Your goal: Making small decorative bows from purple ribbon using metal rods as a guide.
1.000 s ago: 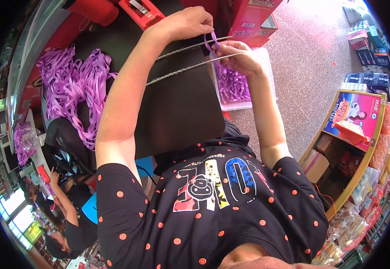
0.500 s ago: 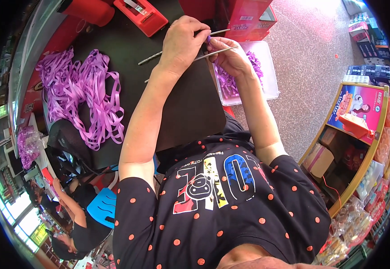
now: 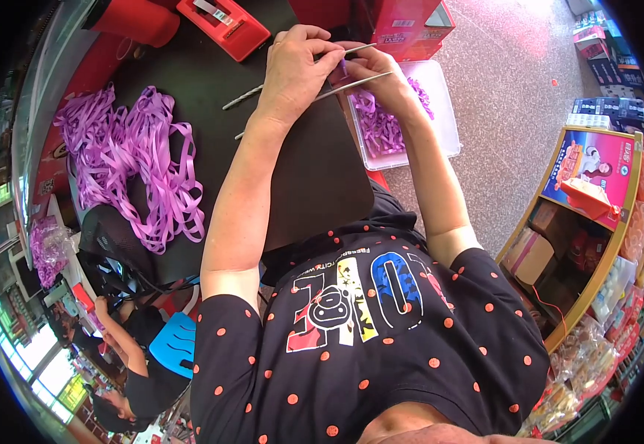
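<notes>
Both hands work together at 12 o'clock over the dark desk [image 3: 292, 170]. Left hand [image 3: 292, 70]: grip pressed together around two long thin metal rods [image 3: 251, 95], which run out from under the palm toward 8 o'clock and lie low over the desk. Right hand [image 3: 381, 81]: fingertips pinch a small purple ribbon piece [image 3: 344, 68] right at the rod ends, touching the left fingers; looks like the left hand steadies the rods so the right can set the ribbon on them.

Clear plastic tray [image 3: 444, 111] sits just under and at 3 o'clock of the right hand, part over the desk edge, full of small purple ribbon pieces, so close at hand for picking. Big loose pile of purple ribbon [image 3: 126, 159] at 9 o'clock on the desk, well apart from the hands. Red tape dispenser [image 3: 222, 26] at 11 o'clock, untouched. Another person [image 3: 133, 355] sits at 7 o'clock, below the desk edge
</notes>
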Action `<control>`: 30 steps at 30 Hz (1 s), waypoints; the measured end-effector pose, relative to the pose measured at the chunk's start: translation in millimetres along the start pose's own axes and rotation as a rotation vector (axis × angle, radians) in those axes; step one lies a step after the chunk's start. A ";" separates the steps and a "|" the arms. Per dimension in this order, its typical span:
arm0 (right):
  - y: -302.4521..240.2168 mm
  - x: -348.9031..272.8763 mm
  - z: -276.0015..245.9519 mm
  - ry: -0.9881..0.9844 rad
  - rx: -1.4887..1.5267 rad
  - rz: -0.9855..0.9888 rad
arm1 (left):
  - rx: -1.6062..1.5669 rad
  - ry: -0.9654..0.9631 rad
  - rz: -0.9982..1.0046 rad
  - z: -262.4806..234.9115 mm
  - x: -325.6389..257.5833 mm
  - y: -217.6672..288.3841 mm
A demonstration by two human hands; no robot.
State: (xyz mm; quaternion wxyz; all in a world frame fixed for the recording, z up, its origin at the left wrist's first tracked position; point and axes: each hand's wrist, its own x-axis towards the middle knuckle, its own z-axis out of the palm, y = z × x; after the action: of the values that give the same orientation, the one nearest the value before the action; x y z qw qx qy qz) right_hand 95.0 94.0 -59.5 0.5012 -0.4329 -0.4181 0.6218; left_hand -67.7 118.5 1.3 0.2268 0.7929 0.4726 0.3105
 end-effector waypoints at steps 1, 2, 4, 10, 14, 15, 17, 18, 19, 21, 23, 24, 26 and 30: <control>-1.0 4.6 -1.1 -0.036 -0.108 -0.005 | 0.001 -0.002 0.001 0.0 0.0 -0.2; -1.1 6.8 -2.7 -0.046 -0.233 0.034 | 0.011 -0.002 0.000 -0.1 -0.6 -0.2; 0.1 10.1 -7.5 -0.050 -0.357 -0.040 | 0.023 -0.001 -0.004 -0.3 -0.7 -0.3; 12.3 15.1 -10.7 0.133 -0.712 -0.328 | 0.028 0.001 0.008 0.5 -0.6 -0.8; 12.1 11.4 -10.3 0.161 -0.790 -0.194 | 0.034 0.015 0.030 0.7 -0.8 -0.7; 11.2 9.5 -10.1 0.158 -0.785 -0.211 | 0.033 0.021 0.028 0.9 -1.2 -0.5; 10.2 7.0 -9.4 0.188 -0.765 -0.083 | 0.039 0.024 0.032 1.2 -0.8 -0.4; 11.1 6.4 -8.3 0.182 -0.764 -0.072 | 0.048 0.024 0.035 1.2 -1.1 -0.6; 12.6 6.5 -7.8 0.202 -0.711 -0.149 | 0.042 0.023 0.037 1.6 -1.1 -0.4; 18.8 7.9 -8.8 0.226 -0.656 -0.225 | 0.036 0.018 0.024 1.9 -1.2 -0.5; 29.0 12.5 -13.0 0.201 -0.806 -0.339 | 0.040 0.017 0.030 1.7 -0.9 -0.7; 35.7 15.0 -16.2 0.191 -0.798 -0.357 | 0.046 0.016 0.034 1.8 -0.8 -0.4; 52.8 20.6 -23.3 0.181 -0.903 -0.344 | 0.045 0.015 0.026 1.7 -1.3 -0.3; 92.6 27.0 -41.6 0.185 -0.997 -0.235 | 0.050 0.015 0.016 2.1 -1.2 0.6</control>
State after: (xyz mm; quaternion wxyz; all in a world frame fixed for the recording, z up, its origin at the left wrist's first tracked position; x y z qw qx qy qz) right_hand 107.4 110.5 -162.5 0.3353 -0.6223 -0.6633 0.2458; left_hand -66.2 117.0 -0.2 0.2011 0.7998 0.4754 0.3063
